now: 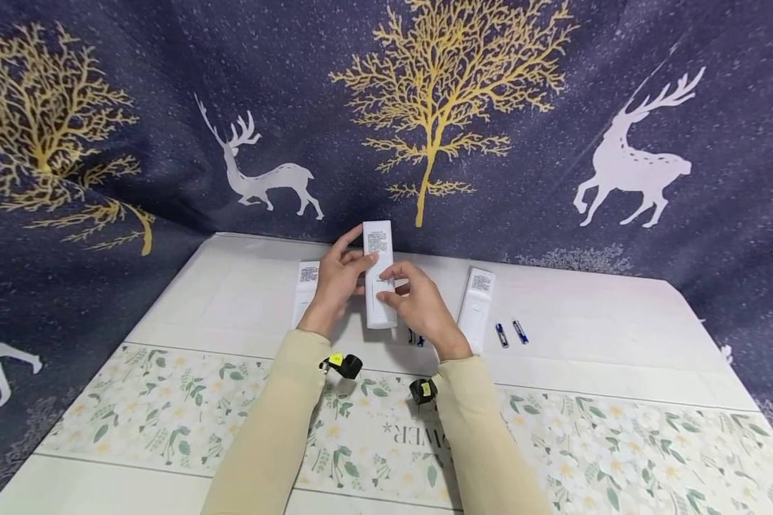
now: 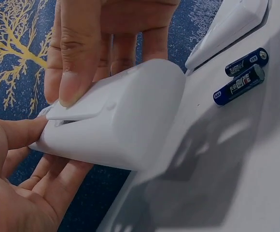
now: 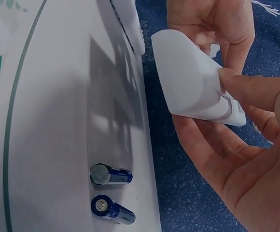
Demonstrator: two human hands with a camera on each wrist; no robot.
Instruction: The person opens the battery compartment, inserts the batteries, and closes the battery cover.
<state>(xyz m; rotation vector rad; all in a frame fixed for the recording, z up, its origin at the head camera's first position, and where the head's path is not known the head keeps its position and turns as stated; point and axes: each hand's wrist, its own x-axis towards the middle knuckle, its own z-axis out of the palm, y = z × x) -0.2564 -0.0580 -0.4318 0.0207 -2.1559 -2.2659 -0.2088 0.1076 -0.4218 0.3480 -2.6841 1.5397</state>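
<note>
A white remote control (image 1: 378,307) is held up off the table, its back with the printed label towards me. My left hand (image 1: 340,279) grips its upper part from the left side, thumb across the back. The right hand (image 1: 423,302) holds the lower part, its thumb on the battery cover (image 2: 84,104). In the left wrist view a narrow dark gap shows under one end of that cover. Two blue AAA batteries (image 2: 241,84) lie on the table below, partly hidden by the right hand in the head view. What is inside the remote is hidden.
Another white remote (image 1: 305,282) lies behind the left hand, and one more (image 1: 477,307) lies on the right. Beside it are two blue batteries (image 1: 511,333). A flowered cloth strip (image 1: 167,408) crosses the white table; a dark curtain (image 1: 335,86) hangs behind.
</note>
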